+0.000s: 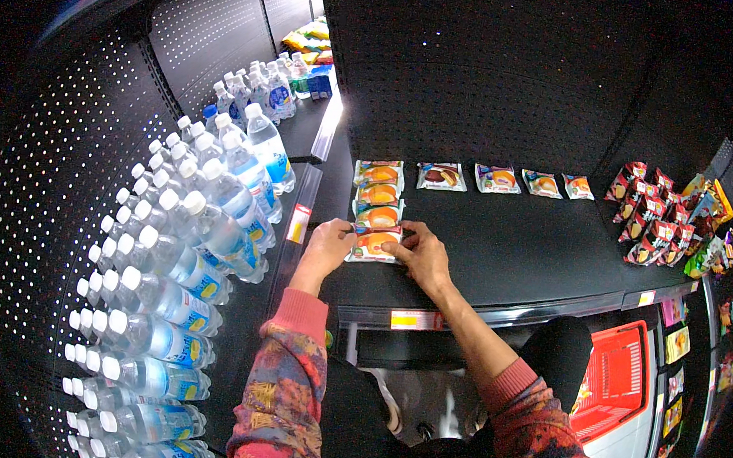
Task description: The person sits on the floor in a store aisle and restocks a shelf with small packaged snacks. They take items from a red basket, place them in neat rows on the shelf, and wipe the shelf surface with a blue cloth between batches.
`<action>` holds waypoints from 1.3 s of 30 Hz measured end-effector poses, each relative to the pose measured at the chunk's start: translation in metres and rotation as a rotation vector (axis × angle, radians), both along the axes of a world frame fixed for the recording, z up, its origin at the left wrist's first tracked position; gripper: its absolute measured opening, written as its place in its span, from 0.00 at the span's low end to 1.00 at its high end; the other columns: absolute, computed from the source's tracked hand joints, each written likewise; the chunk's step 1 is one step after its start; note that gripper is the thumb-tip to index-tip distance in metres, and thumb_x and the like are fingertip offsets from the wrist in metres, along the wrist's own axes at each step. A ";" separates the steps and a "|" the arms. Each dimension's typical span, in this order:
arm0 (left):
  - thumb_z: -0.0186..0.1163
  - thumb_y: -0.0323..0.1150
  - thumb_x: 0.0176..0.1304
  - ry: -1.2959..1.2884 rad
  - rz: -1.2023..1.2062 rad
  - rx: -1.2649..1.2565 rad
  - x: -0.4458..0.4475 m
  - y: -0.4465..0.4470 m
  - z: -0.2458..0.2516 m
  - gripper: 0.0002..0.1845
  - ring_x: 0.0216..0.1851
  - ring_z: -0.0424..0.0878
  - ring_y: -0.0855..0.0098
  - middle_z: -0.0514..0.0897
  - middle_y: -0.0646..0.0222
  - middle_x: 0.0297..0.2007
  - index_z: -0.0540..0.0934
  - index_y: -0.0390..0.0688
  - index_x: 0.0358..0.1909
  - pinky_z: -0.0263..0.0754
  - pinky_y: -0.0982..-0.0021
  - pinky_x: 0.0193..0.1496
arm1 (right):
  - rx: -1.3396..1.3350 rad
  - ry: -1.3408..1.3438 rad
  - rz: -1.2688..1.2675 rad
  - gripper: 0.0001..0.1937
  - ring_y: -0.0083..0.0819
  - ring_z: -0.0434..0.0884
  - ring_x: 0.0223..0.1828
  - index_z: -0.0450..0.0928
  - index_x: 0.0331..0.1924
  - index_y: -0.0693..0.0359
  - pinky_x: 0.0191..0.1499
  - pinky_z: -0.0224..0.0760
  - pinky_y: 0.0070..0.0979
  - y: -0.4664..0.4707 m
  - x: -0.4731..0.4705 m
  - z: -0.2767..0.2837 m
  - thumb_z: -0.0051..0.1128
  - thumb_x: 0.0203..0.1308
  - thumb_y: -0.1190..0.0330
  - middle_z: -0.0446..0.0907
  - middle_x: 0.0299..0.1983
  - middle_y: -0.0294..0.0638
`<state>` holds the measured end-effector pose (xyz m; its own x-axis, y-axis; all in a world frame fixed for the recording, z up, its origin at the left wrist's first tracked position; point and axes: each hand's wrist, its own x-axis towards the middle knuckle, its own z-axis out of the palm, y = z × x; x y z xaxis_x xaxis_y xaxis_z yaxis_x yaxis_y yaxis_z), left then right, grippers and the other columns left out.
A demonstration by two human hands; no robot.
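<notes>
Both hands hold a wrapped pastry packet (375,245) at the near end of a column of similar packets (378,194) on the black shelf (517,238). My left hand (329,247) pinches its upper left corner. My right hand (425,254) has its thumb on the packet's right side and its fingers at the upper right edge. The held packet touches or slightly overlaps the one behind it. To the right, along the back of the shelf, a dark-filled packet (442,177) and several others (497,179) lie spaced apart in a row.
Rows of clear plastic bottles (179,306) with white caps fill the shelf on the left. Red and black snack bags (653,221) are heaped at the right. A price rail (525,309) runs along the shelf's front edge. Below stands a red plastic basket (635,371).
</notes>
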<state>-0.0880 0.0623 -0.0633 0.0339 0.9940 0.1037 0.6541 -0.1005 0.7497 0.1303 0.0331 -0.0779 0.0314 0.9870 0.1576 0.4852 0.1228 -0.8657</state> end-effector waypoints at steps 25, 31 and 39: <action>0.53 0.35 0.73 -0.208 -0.103 0.113 0.028 0.003 0.045 0.11 0.21 0.71 0.84 0.76 0.75 0.22 0.83 0.42 0.41 0.64 0.80 0.25 | 0.108 0.297 -0.268 0.11 0.12 0.68 0.17 0.80 0.46 0.61 0.18 0.58 0.12 -0.200 0.282 0.119 0.47 0.75 0.65 0.75 0.25 0.29; 0.54 0.43 0.77 -0.358 -0.146 0.080 0.049 0.004 0.052 0.14 0.18 0.66 0.89 0.72 0.80 0.20 0.82 0.44 0.40 0.56 0.85 0.20 | -0.184 0.154 -0.758 0.18 0.16 0.70 0.16 0.78 0.30 0.61 0.18 0.63 0.18 -0.318 0.418 -0.024 0.54 0.74 0.57 0.75 0.18 0.30; 0.56 0.44 0.76 -0.318 -0.149 0.046 0.083 0.009 0.049 0.15 0.20 0.68 0.88 0.75 0.79 0.22 0.82 0.43 0.39 0.60 0.84 0.22 | -0.551 -0.418 -0.665 0.29 0.50 0.83 0.54 0.79 0.53 0.68 0.57 0.75 0.43 -0.391 0.433 -0.166 0.75 0.53 0.57 0.84 0.50 0.58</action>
